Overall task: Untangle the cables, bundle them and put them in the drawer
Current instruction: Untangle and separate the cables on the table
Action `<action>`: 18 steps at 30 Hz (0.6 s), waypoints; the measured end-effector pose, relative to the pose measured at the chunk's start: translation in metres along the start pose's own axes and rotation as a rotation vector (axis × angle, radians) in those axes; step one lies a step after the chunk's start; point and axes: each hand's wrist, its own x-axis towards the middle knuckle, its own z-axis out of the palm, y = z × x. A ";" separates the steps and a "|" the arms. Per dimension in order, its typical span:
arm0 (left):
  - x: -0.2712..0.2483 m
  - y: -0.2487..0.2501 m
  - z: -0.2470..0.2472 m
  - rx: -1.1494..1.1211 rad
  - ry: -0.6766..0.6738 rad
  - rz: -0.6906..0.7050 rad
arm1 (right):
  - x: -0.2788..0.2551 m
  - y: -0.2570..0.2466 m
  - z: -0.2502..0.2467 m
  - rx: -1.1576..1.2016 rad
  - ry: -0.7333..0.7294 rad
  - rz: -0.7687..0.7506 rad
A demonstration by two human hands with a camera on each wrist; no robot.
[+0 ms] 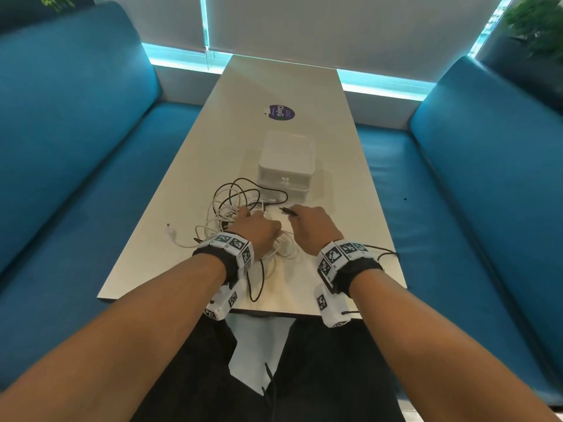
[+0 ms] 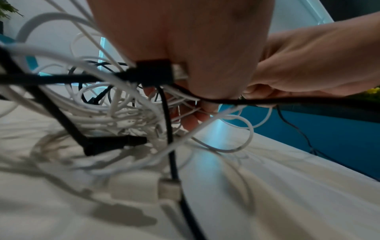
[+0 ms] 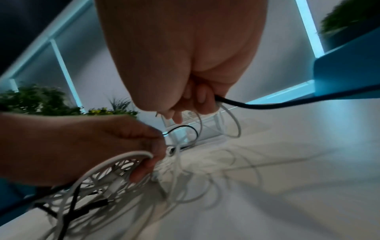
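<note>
A tangle of white and black cables (image 1: 237,208) lies on the table (image 1: 274,86) in front of a small white drawer unit (image 1: 286,166). My left hand (image 1: 259,229) sits on the tangle, its fingers curled round several white cables (image 3: 127,155). In the left wrist view a black USB plug (image 2: 154,73) hangs under that hand among the white loops (image 2: 115,113). My right hand (image 1: 310,223) is just to the right, gripping a black cable (image 3: 257,105) whose plug end (image 1: 285,210) sticks out past the fingers. The drawers look closed.
A round purple sticker (image 1: 281,112) lies on the table beyond the drawer unit. Blue bench seats (image 1: 91,178) flank the table on both sides. A loose white connector (image 1: 169,226) lies left of the tangle. A black cable (image 1: 387,254) trails off the right table edge.
</note>
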 end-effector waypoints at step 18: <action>0.007 0.001 0.002 -0.155 -0.017 -0.095 | -0.003 0.007 0.006 0.058 -0.126 0.050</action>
